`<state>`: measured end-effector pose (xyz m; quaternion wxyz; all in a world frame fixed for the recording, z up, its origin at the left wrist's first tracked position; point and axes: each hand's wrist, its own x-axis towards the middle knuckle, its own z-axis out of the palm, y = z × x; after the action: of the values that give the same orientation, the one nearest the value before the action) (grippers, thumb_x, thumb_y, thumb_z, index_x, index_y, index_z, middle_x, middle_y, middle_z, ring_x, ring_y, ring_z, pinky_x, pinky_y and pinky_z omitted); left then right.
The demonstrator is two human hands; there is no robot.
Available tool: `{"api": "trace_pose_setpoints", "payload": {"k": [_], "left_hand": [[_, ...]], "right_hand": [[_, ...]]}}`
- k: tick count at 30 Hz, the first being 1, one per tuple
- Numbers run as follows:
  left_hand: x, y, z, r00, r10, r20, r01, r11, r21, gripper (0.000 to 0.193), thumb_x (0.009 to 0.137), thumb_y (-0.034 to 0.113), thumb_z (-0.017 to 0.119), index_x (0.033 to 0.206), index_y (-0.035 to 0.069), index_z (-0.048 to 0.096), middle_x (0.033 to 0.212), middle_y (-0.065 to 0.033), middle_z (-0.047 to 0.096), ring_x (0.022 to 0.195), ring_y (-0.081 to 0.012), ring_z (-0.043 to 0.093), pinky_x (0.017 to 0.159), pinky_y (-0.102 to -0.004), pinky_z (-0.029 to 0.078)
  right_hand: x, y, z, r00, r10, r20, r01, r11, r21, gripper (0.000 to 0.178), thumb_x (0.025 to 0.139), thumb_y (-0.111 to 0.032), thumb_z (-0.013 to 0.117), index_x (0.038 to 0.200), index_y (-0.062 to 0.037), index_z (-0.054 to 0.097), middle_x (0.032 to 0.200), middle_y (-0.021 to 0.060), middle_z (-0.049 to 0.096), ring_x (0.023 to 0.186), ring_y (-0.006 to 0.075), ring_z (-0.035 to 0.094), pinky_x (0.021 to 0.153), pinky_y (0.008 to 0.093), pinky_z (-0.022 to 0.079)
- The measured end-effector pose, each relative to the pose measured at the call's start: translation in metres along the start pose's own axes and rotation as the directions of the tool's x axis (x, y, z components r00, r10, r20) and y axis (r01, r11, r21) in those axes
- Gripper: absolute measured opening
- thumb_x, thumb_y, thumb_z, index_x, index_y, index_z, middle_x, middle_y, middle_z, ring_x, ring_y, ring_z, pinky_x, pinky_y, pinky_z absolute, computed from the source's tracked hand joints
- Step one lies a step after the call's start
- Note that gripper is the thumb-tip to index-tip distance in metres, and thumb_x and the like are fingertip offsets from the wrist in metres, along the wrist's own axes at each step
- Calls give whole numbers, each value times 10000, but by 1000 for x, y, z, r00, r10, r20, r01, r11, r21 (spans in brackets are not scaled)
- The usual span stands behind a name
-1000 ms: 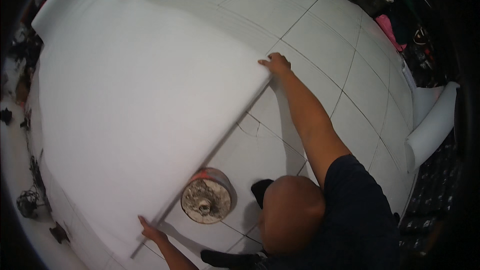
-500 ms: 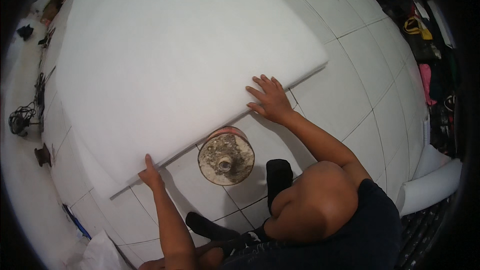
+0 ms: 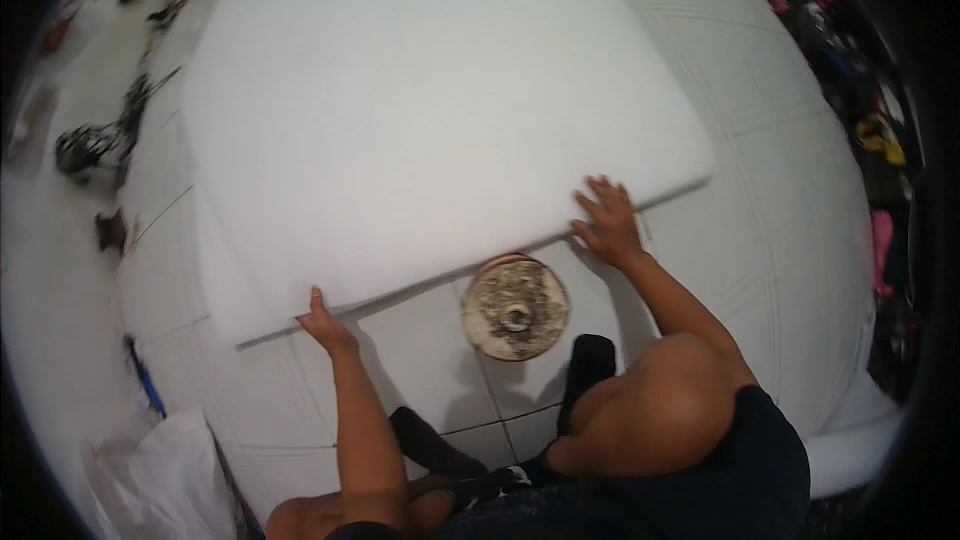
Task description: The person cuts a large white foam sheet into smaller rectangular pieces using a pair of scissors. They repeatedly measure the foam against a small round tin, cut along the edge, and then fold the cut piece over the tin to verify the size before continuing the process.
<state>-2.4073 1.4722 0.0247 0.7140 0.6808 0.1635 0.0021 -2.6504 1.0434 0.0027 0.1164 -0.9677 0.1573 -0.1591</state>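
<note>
A large white sheet of soft, foam-like material (image 3: 430, 140) lies on the tiled floor in front of me, its layers showing along the near edge. My left hand (image 3: 328, 325) grips that edge near its left corner, thumb on top and the other fingers hidden at or below the edge. Farther right, my right hand (image 3: 610, 225) rests on the sheet with its fingers spread. Between my arms, close to the edge, stands a round, worn object with a stained, crusty top and a central knob (image 3: 516, 307).
My feet in dark socks (image 3: 588, 370) are just behind the round object. A white plastic bag (image 3: 165, 475) lies at the lower left, with tangled dark cables (image 3: 90, 150) farther up. Piled coloured items (image 3: 880, 140) line the right side. A white roll (image 3: 850, 460) lies lower right.
The whole view has swung, so sheet, round object and hands all sit farther right in the picture. Both hands keep their places at the sheet's edge.
</note>
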Motion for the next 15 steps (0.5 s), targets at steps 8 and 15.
{"api": "trace_pose_setpoints", "payload": {"k": [8, 15], "left_hand": [[47, 117, -41, 931, 154, -332, -203, 972, -120, 948, 850, 94, 660, 1545, 146, 17, 1481, -142, 333, 1257, -297, 451, 1056, -426, 385], [73, 44, -76, 890, 25, -455, 116, 953, 280, 990, 828, 68, 682, 1536, 110, -9, 1412, -225, 399, 1254, -308, 464, 1010, -421, 441]], "right_hand": [[4, -16, -11, 999, 36, 28, -35, 999, -31, 490, 845, -304, 694, 1281, -101, 600, 1436, 156, 457, 1368, 358, 379, 1134, 551, 231], [4, -16, -9, 999, -5, 49, 7, 999, -35, 511, 848, -327, 694, 1297, -108, 584, 1429, 165, 460, 1357, 361, 391, 1126, 545, 249]]}}
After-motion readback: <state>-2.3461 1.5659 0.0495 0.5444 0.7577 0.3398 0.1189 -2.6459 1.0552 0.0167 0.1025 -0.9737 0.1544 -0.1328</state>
